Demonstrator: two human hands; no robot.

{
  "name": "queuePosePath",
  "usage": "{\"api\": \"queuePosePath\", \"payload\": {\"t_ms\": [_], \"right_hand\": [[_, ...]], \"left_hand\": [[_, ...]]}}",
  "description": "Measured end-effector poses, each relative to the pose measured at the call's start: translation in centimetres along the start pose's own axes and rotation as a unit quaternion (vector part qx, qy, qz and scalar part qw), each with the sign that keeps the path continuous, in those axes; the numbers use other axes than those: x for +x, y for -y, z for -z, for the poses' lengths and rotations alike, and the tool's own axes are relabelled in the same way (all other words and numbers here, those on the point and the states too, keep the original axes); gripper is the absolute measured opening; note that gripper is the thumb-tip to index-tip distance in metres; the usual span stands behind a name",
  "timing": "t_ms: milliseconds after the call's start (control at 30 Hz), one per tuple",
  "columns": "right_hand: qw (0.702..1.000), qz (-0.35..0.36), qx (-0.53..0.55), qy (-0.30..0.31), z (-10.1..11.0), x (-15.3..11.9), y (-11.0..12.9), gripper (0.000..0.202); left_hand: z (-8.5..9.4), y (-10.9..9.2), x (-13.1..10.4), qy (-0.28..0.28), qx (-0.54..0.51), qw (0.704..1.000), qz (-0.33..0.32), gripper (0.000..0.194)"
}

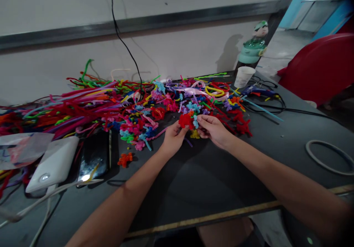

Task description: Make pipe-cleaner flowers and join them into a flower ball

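Note:
Both hands meet over the dark table, near the front of a heap of pipe cleaners (pixel 91 103). My left hand (pixel 174 135) is closed, its fingers pinching a red pipe-cleaner flower (pixel 186 120). Close on its right, my right hand (pixel 212 129) pinches a light blue pipe-cleaner flower (pixel 195 122) against the red one. Whether the two flowers are joined cannot be made out. A yellow flower (pixel 195 134) shows just below the fingers. Several finished-looking small flowers lie behind the hands, and an orange one (pixel 125 160) lies apart to the left.
At left are a white power bank (pixel 54 164) with cables and a dark phone (pixel 94 156). A paper cup (pixel 243 76), a green figure-shaped bottle (pixel 253 48) and a blue glue gun (pixel 258 90) stand or lie at back right. A grey ring (pixel 329 143) lies at right, beyond it a red chair (pixel 320 62).

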State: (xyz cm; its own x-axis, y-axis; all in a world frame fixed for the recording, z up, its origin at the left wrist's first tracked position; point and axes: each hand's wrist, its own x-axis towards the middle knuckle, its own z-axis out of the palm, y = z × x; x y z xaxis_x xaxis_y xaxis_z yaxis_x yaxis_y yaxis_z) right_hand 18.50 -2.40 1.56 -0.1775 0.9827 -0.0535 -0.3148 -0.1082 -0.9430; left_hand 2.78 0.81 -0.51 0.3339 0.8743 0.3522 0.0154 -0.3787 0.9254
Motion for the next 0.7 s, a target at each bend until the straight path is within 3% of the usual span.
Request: {"api": "queuePosePath", "payload": {"t_ms": [100, 233, 367, 467, 567, 700], "right_hand": [[0.996, 0.019, -0.057, -0.07, 0.4, 0.4, -0.3, 0.029], [0.965, 0.15, -0.152, -0.15, 0.8, 0.5, -0.3, 0.023], [0.93, 0.248, -0.251, -0.107, 0.5, -0.4, 0.3, 0.022], [0.861, 0.326, -0.385, -0.068, 0.3, -0.8, 0.4, 0.029], [0.798, 0.379, -0.46, -0.082, 0.6, -0.6, 0.1, 0.021], [0.77, 0.397, -0.487, -0.11, 0.9, -0.4, -0.2, 0.016]], "left_hand": [[0.0, -0.4, 0.1, -0.001, 0.006, 1.0, 0.012, 0.035], [0.1, -0.1, 0.1, -0.012, 0.02, 1.0, 0.003, 0.032], [0.3, 0.8, -0.1, -0.019, 0.069, 0.997, -0.004, 0.024], [0.4, 0.7, -0.1, -0.01, 0.104, 0.994, -0.015, 0.019], [0.3, 0.1, -0.1, -0.009, 0.129, 0.991, -0.018, 0.017], [0.2, -0.2, -0.2, -0.001, 0.14, 0.99, -0.009, 0.019]]}}
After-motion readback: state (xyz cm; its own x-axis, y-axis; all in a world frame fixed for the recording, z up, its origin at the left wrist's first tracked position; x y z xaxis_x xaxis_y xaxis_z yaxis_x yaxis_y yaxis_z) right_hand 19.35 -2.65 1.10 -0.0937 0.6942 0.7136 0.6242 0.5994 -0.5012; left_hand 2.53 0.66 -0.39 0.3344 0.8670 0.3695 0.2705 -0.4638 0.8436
